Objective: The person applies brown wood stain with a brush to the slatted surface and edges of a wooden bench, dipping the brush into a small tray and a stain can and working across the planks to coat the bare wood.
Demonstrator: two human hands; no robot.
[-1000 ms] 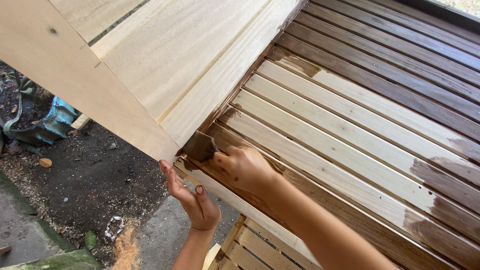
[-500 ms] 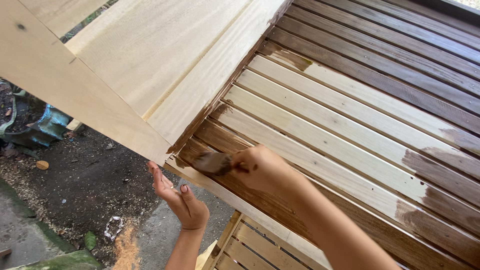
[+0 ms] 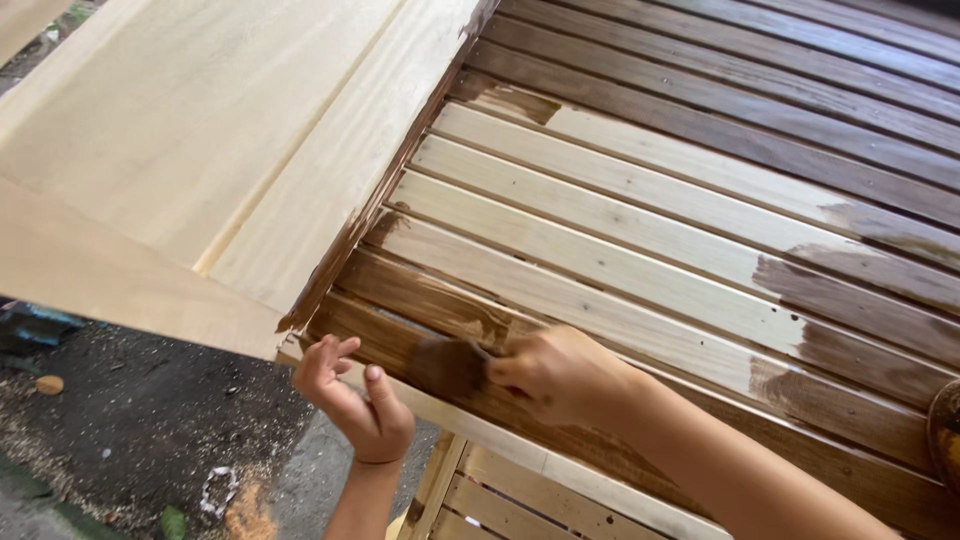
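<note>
Both hands work at the near lower corner of the slatted panel (image 3: pixel 700 230), and I use this panel as my landmark. My right hand (image 3: pixel 560 375) is closed around a brush (image 3: pixel 450 365), whose dark wet bristles press on the lowest slats just beside the panel's left end. My left hand (image 3: pixel 355 400) is half open, palm up, with the fingers curled loosely against the pale bottom rail (image 3: pixel 480 425) of the panel; it grips nothing, it only steadies the edge from below.

I judge some risks. The brush is very near the unstained flat board (image 3: pixel 200 150) that joins the panel on its left, and brown marks already show along that seam; a stroke that goes too far to the left can put more stain on the pale wood. My left fingers are just beside the bristles, so the stain can reach them. Wet stain can also run down through the gaps between the slats and drip on the second slatted frame (image 3: pixel 500 500) below the panel.

Farther up, the middle slats are still bare at their left part and brown at the right, with uneven borders; if these borders dry, I think overlap marks may stay.

At the right edge of the panel, low in the view, a round dark rim (image 3: pixel 945 430) shows. It may be a container for the stain, but I cannot tell what it is or what is in it.
</note>
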